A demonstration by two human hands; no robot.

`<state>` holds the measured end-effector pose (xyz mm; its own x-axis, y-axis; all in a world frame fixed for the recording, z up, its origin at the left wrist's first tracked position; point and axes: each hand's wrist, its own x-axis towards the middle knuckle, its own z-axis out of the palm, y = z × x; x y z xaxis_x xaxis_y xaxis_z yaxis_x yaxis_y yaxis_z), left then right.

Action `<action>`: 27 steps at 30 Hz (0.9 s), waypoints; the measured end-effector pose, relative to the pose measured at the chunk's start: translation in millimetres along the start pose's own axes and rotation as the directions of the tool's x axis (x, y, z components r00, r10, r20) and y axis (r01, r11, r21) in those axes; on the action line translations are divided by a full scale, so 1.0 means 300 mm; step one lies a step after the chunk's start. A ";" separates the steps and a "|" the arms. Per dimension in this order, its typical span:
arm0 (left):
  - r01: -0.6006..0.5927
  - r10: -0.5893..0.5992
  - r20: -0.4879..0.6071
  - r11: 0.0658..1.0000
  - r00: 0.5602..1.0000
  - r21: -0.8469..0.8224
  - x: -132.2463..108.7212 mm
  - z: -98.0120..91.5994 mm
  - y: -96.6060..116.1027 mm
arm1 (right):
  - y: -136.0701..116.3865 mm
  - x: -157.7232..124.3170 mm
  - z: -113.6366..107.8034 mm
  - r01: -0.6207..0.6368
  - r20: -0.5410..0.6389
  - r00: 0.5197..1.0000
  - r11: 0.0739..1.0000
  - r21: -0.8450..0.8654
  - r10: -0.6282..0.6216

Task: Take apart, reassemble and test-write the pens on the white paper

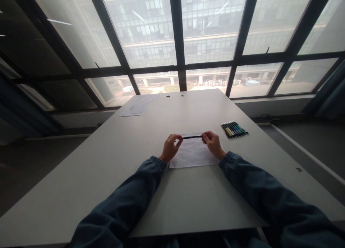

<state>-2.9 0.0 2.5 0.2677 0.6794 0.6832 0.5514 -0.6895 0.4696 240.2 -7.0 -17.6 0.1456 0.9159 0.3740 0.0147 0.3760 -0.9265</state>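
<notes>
Black pen, pinched by left grip and right grip, apparently hovers over paper, well inside table edges.

No lettering, brand or number is legible. Any print on the thin white paper sheets at the far left of the broad white table, on the slender black pen or on the row of slim multicoloured pens is too faint or small to read.
</notes>
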 end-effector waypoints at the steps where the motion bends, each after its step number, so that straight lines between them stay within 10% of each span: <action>1: -0.001 0.001 -0.005 1.000 1.000 0.002 -0.001 0.000 -0.001 | 0.001 0.001 0.000 0.003 0.000 1.000 1.000 -0.002 -0.003; 27: 0.105 -0.106 0.117 0.994 0.988 0.016 -0.008 -0.002 -0.009 | -0.001 -0.003 0.005 0.030 0.023 0.999 0.999 0.039 -0.031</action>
<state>-5.4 0.1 -0.2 0.2983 0.7732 0.5597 0.5887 -0.6106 0.5298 238.5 -7.8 -17.6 0.1220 0.9069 0.4033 -0.0194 0.4084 -0.9126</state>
